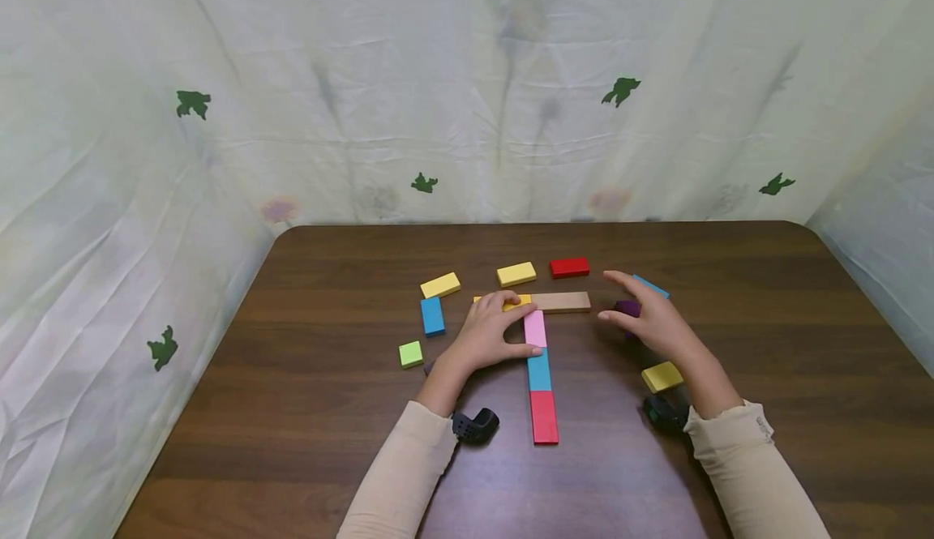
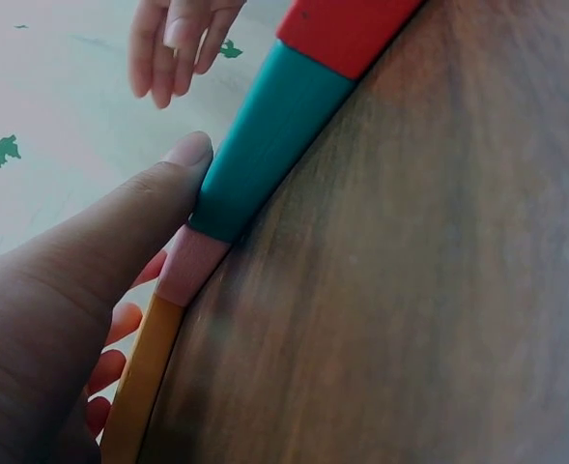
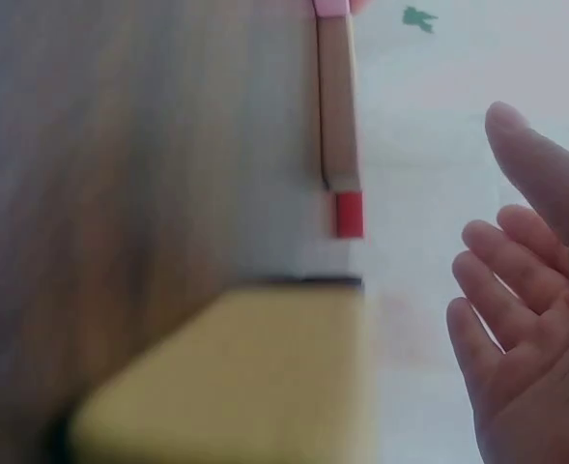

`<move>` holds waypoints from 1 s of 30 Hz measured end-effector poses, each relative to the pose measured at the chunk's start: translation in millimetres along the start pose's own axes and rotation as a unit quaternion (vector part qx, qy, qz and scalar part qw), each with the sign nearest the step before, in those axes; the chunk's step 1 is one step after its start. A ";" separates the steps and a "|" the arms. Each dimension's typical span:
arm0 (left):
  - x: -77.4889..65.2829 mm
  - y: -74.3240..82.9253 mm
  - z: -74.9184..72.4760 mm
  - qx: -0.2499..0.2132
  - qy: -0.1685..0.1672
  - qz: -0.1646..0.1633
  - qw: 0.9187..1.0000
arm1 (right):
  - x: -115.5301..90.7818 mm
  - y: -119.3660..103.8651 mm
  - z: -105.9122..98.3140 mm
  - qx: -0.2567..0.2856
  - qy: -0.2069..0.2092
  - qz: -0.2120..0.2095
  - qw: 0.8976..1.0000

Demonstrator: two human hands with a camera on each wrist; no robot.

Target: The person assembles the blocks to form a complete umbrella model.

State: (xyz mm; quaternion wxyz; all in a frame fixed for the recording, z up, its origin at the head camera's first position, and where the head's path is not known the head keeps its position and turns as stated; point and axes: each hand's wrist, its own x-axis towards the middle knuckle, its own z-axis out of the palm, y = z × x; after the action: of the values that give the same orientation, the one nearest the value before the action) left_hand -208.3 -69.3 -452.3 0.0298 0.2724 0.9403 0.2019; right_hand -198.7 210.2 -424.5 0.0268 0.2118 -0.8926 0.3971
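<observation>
A T shape of flat blocks lies on the table. Its stem runs from a pink block (image 1: 535, 329) through a blue block (image 1: 539, 370) to a red block (image 1: 543, 417). An orange block (image 1: 520, 302) and a tan plank (image 1: 562, 302) form its top bar. My left hand (image 1: 485, 335) lies over the left side, fingertips at the orange block and thumb against the blue one. My right hand (image 1: 657, 324) hovers with spread fingers and holds nothing. Beneath and beside it are a purple block (image 1: 627, 308), partly hidden, and a second blue block (image 1: 651, 286).
Loose blocks surround the shape: yellow (image 1: 441, 285), another yellow (image 1: 516, 274), red (image 1: 569, 267), blue (image 1: 433, 317) and green (image 1: 411, 354). A yellow block (image 1: 662, 377) lies near the right wrist. Behind the table (image 1: 336, 409) hangs a pale curtain (image 1: 467, 101).
</observation>
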 end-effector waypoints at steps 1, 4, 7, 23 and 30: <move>0.1 -0.1 -0.1 0.000 0.000 -0.001 1.000 | -1.7 1.5 -1.1 -0.002 -0.001 0.001 1.000; 0.4 -0.2 -0.5 0.002 0.000 0.000 1.000 | -6.8 6.0 -4.6 -0.006 -0.007 0.020 1.000; 0.5 -0.1 -0.8 0.001 0.000 0.001 1.000 | -11.2 10.0 -8.6 0.006 -0.021 0.053 0.998; -0.3 -0.6 0.6 -0.002 0.002 0.003 1.000 | -21.7 25.3 -19.5 0.036 -0.094 0.110 0.989; -1.1 -0.2 0.7 -0.003 0.002 0.001 1.000 | -23.4 30.8 -19.2 0.056 -0.118 0.114 0.985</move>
State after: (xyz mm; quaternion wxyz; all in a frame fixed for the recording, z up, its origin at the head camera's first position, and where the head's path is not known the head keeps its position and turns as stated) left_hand -207.3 -69.8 -453.2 0.0280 0.2728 0.9395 0.2051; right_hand -192.1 250.7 -438.0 -0.1366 0.1549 -0.8842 0.4190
